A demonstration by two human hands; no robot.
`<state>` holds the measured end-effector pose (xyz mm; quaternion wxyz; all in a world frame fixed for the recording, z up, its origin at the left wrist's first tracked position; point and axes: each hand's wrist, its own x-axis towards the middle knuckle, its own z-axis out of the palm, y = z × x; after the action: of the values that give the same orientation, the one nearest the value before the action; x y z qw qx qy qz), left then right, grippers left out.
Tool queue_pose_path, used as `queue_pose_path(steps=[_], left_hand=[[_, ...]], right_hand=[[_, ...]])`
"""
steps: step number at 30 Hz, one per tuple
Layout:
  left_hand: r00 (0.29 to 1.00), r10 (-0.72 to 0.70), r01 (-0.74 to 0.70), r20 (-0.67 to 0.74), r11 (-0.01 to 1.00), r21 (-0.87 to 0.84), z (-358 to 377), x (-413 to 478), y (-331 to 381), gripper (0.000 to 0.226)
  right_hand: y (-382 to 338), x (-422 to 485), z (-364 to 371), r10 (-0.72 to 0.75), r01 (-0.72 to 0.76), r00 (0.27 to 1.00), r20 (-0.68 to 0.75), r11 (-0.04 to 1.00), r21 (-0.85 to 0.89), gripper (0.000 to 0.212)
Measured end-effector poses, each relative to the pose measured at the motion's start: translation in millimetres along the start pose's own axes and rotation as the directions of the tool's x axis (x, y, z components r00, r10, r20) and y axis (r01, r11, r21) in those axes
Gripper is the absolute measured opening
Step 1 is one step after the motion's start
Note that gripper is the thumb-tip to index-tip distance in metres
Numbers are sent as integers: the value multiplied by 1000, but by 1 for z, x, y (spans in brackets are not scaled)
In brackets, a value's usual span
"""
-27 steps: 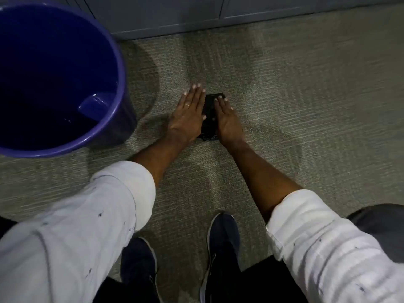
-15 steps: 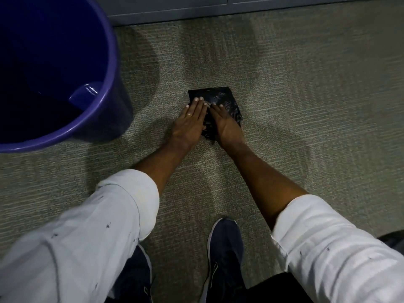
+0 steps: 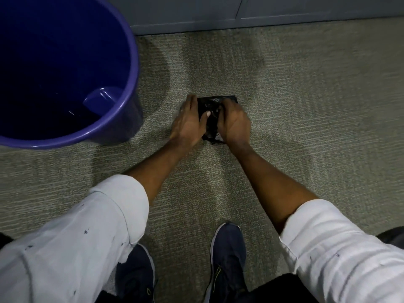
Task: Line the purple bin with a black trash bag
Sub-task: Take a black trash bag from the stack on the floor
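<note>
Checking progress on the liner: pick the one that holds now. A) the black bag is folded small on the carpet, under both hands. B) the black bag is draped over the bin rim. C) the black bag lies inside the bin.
A: the black bag is a small folded packet on the carpet, with the left hand and right hand on it; the purple bin is unlined.

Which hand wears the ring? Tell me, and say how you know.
The left hand, the one nearer the purple bin. A thin band shows on one of its fingers, at its outer edge. The right hand, also on the folded black bag, shows none.
</note>
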<state>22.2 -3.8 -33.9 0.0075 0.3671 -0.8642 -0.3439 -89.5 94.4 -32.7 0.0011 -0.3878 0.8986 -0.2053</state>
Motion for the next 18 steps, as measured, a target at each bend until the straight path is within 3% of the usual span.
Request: queue_pose_path(steps=[5,11,13,15,17,18], left_hand=[[968,-170,112,-185,951,-289,-43,25,22,58],[963,-209,63,-171,789,-611,-116,39,53,47],[960,-191,19,-207,779,-627,-144,40,63,35],[945,-192,-6,-263,797,-605,-177,39,70,27],[937,-187,-32,-295,794,-608,-211,34,73,25],[933,-179,-52,-311,791,-610,-228,31,74,24]], right_hand=[[-36,46,-35,77,-60,996,-50,958,281,21],[-73,111,-91,17,-157,976,218,750,643,5],[-85,127,-113,-60,-265,917,394,645,717,7],[-98,142,-140,-164,-364,809,564,614,700,8],[-113,154,-167,-232,-383,741,630,625,680,9],[-122,160,-179,-234,-378,742,628,627,681,10]])
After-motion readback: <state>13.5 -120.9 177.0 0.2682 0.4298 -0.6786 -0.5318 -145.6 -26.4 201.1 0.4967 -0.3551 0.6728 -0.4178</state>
